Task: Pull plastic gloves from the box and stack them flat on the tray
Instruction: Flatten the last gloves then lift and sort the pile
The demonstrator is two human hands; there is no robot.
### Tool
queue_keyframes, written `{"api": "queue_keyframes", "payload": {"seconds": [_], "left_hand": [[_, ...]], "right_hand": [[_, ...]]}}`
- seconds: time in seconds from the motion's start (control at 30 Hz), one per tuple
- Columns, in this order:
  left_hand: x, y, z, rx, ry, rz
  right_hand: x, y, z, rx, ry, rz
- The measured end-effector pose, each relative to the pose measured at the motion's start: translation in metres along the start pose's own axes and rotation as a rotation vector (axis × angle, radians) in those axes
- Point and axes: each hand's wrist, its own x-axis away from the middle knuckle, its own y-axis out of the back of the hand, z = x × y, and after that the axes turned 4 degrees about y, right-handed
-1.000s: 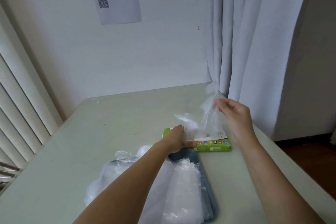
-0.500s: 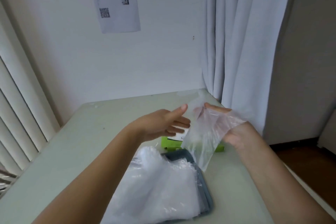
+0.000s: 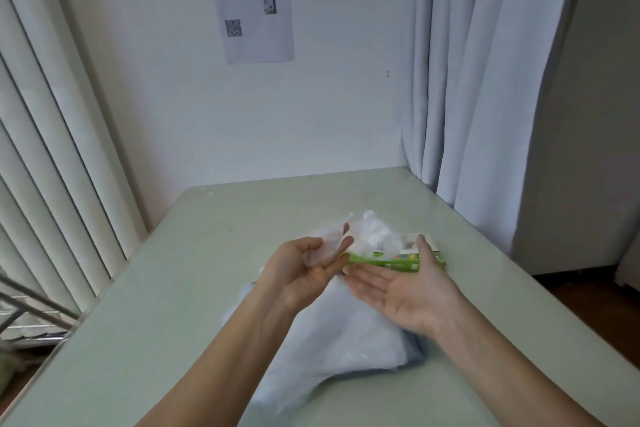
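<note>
Holding a thin clear plastic glove (image 3: 328,243), the left grip (image 3: 304,270) sits palm up above the table (image 3: 166,288), its fingers and thumb curled round the crumpled film. The glove bunches up and away from the palm, toward the green box (image 3: 398,259).

The right grip (image 3: 405,291) is spread flat and palm up, fingers straight and pointing toward the left grip, thumb raised in front of the box. It has hold of nothing. Its fingertips come very near the left grip's fingers; whether they touch cannot be told.

The box lies on the table just beyond the tray (image 3: 417,354), with its opening on top. A white, crumpled tuft of gloves (image 3: 374,236) sticks up out of that opening. The held glove lies just beside this tuft; whether it is free of it cannot be told.

The tray is dark blue-grey and almost wholly covered: only its near right corner shows. On it lies the stack of gloves (image 3: 339,340), a pale translucent heap under both forearms that spills over the tray's near left side onto the table.

Behind the table is a white wall with a paper sheet (image 3: 256,10) bearing a QR code. A pale curtain (image 3: 485,80) hangs at the right, and vertical blinds (image 3: 52,149) stand at the left.
</note>
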Motion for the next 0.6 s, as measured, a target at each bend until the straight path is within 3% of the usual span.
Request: {"api": "queue_keyframes", "payload": {"seconds": [0.13, 0.3, 0.43, 0.6], "left_hand": [[0.001, 0.015, 0.004, -0.012, -0.154, -0.177], [0.013, 0.024, 0.016, -0.107, -0.371, -0.170], [0.021, 0.036, 0.012, -0.107, -0.497, -0.260], [0.029, 0.049, -0.004, -0.041, -0.512, -0.136]], "right_hand": [[0.010, -0.024, -0.027, 0.029, 0.012, 0.042], [0.005, -0.072, -0.048, 0.246, 0.115, 0.046], [-0.002, -0.094, -0.069, 0.394, 0.158, 0.119], [-0.015, -0.112, -0.077, 0.533, 0.415, 0.162]]}}
